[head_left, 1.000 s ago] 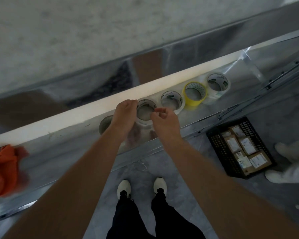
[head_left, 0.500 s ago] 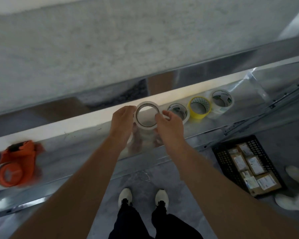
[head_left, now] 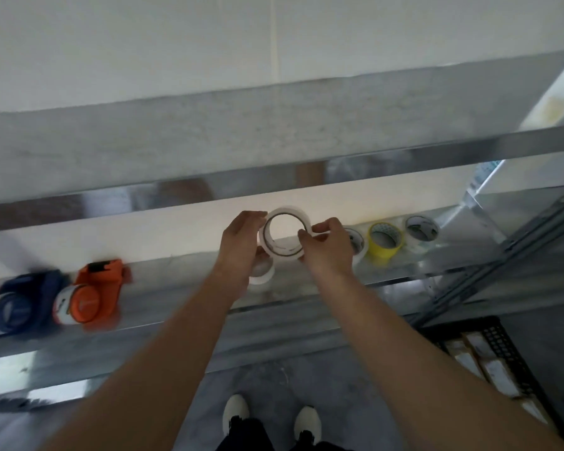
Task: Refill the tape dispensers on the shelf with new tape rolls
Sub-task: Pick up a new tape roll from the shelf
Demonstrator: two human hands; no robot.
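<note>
A person stands at a long, shiny metal shelf [head_left: 176, 289] set against a pale wall with a rough grey band along its base; the floor below is grey. At the far left of the shelf lies a blue tape dispenser [head_left: 17, 304], blurred, and just beside it an orange tape dispenser [head_left: 92, 294], both on their sides with a roll showing at the near end. Toward the middle, the left hand [head_left: 238, 242] curls its fingers round the left rim of a white tape roll [head_left: 284, 250], which is raised clear of the shelf between the two hands. The roll is tipped so that its open core faces up and toward the camera, with its axis running roughly along the line of sight and its flat band turned toward the person. Under the left wrist a second white roll [head_left: 263, 275] lies flat on the shelf. The right hand [head_left: 328, 252] pinches the right rim of the raised roll between thumb and fingers. Behind that hand a clear roll [head_left: 356, 240] is partly hidden; next along the shelf sit a yellow roll [head_left: 385, 244] and another clear roll [head_left: 422, 229], each lying flat with its core pointing up. At lower right a black mesh crate [head_left: 498, 336] of labelled parcels rests on the floor, and the person's white shoes [head_left: 235, 410] show at the bottom.
</note>
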